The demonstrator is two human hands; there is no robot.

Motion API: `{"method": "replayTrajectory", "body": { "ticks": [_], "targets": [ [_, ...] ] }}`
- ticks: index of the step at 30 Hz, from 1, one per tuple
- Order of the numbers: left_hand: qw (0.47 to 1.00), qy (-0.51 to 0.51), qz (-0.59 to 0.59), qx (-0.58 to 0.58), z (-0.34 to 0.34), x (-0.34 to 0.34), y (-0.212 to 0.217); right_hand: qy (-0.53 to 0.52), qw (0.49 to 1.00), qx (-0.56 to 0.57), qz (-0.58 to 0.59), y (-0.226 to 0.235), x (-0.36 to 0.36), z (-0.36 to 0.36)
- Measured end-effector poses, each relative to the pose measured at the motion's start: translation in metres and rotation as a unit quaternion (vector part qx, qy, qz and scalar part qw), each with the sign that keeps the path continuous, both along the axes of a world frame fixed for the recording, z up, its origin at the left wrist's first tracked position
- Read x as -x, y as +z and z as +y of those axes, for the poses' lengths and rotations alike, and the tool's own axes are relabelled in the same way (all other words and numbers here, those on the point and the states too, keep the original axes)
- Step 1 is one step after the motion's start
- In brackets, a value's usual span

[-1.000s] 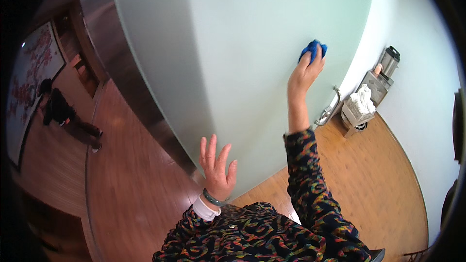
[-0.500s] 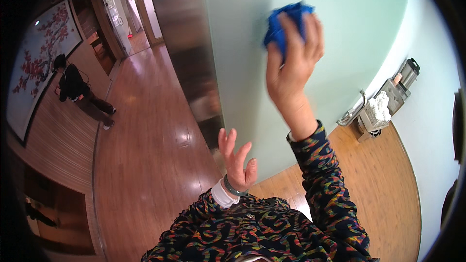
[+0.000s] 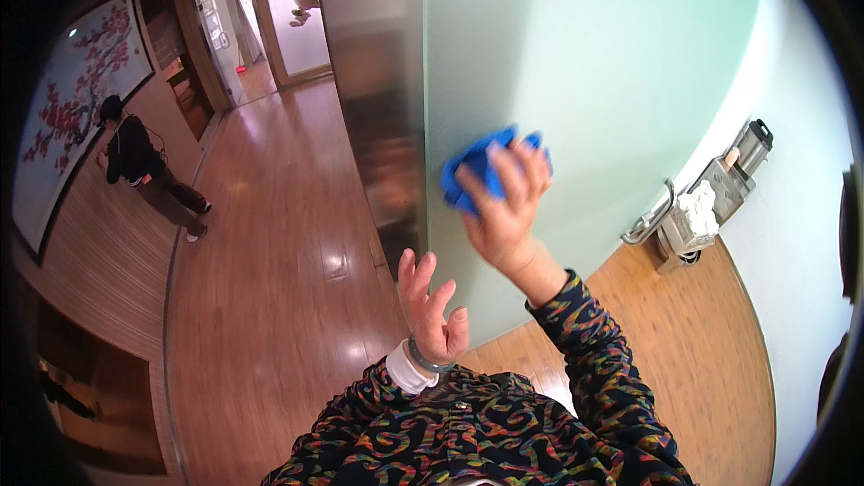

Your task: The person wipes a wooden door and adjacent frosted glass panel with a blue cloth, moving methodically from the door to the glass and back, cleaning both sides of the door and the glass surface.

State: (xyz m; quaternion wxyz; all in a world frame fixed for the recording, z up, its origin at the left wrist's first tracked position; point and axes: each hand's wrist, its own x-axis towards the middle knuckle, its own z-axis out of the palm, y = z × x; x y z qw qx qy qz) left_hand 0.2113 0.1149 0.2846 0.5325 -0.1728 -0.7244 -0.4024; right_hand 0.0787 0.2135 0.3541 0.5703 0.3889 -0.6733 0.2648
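A crumpled blue cloth (image 3: 477, 171) is bunched under my right hand (image 3: 508, 211), whose bent fingers press it against a pale green frosted glass panel (image 3: 612, 81). My left hand (image 3: 429, 310) is raised near the panel's lower left edge, its fingers spread and holding nothing. A bracelet circles the left wrist below it. Beside the glass runs a shiny metal strip (image 3: 373, 63); whether my left fingertips touch it I cannot tell.
A metal handle (image 3: 654, 216) sits at the glass's right side, near a basket of white cloth (image 3: 695, 220) and a metal container (image 3: 754, 146). Far left, a person in dark clothes (image 3: 139, 157) stands by a framed blossom picture (image 3: 85, 94). Wooden floor (image 3: 261, 306) stretches left.
My right hand has moved down and a little left across the glass with the blue cloth. The left hand has barely shifted. The person at far left has changed arm position slightly.
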Motion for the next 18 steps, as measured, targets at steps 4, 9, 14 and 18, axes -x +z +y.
{"method": "replayTrajectory", "body": {
  "ticks": [4,9,14,18],
  "targets": [
    [1.0,-0.012,-0.011,-0.006,0.004,0.001,0.002,-0.042,0.995,0.035,-0.081,0.006,0.004,-0.001],
    [0.999,0.011,-0.015,0.028,-0.006,0.002,0.011,0.021,0.999,-0.041,-0.01,-0.074,-0.034,-0.008],
    [0.998,-0.013,-0.04,0.043,-0.009,0.002,0.01,0.008,0.998,-0.053,-0.029,-0.091,-0.02,0.006],
    [0.998,-0.036,-0.05,0.032,-0.003,0.001,0.006,-0.054,0.992,0.088,-0.078,-0.04,0.022,0.025]
  ]
}}
